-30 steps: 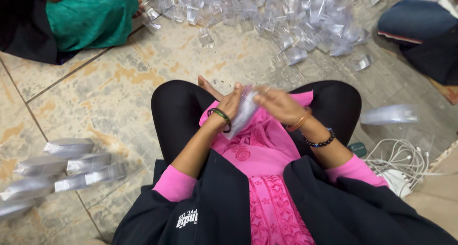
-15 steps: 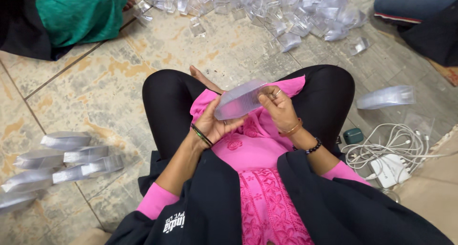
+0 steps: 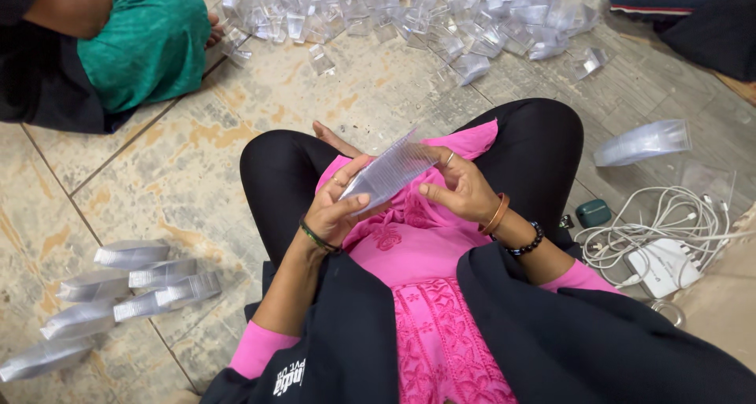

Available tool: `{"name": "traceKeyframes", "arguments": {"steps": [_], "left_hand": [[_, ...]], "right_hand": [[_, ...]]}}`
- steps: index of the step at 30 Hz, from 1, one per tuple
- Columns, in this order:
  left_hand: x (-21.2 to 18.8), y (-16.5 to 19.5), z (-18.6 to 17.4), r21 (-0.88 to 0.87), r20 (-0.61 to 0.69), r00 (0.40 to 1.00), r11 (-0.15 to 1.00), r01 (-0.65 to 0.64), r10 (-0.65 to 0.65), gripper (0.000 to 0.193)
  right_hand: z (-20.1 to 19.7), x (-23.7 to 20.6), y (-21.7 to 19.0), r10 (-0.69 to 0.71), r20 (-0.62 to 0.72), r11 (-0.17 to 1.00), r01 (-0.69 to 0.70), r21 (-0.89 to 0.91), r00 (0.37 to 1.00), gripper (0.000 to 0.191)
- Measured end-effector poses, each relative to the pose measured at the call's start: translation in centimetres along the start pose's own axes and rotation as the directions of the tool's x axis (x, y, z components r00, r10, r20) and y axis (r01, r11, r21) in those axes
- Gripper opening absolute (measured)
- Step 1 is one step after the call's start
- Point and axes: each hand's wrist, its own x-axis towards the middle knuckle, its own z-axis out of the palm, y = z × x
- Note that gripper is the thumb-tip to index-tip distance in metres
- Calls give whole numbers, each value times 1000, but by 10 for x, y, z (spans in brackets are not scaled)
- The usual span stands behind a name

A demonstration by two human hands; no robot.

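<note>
The stack of thin clear plastic pieces [image 3: 388, 172] sits between both hands above the lap of the seated person, over the pink embroidered tunic [image 3: 425, 294]; its long axis runs on a slant, from low at the person's left hand [image 3: 339, 211] up and away toward the right hand [image 3: 461, 187]. The left hand cups the lower end from beneath and behind, thumb laid across the near face, so it is closed around the stack and carries most of it; the right hand stands just beside the upper end, fingers half curled, the fingertips touching the stack's edge — a light, narrow pinch rather than a full grip. Both hands are equally near; the left has the firmer hold.

The stack itself looks like many flat, see-through sheets or small pouches pressed together, greyish where the layers overlap, with a ribbed look along the edge where the single pieces show; whether they are bags or flat lids I cannot tell.

On the tiled floor [image 3: 173, 168] to the person's left lie several finished-looking bundles of the same clear plastic [image 3: 134, 290]; one more bundle [image 3: 642, 142] lies to the right, near a tangle of white cables [image 3: 669, 223]. Well ahead, a loose heap of clear plastic pieces [image 3: 409, 14] spreads across the floor — beside it sits another person in green cloth [image 3: 142, 42].
</note>
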Motion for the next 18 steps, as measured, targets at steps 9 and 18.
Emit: {"name": "traceKeyframes", "arguments": {"steps": [9,18], "left_hand": [[-6,-25,-2,-42,55,991,992,-116,118,78],[0,-47,-15,-468,71,987,869,163,-147,64]], "right_hand": [[-3,1,4,38,-41,999,-40,-37,998,55],[-10,20,10,-159,58,938,170,-303,985,46]]}}
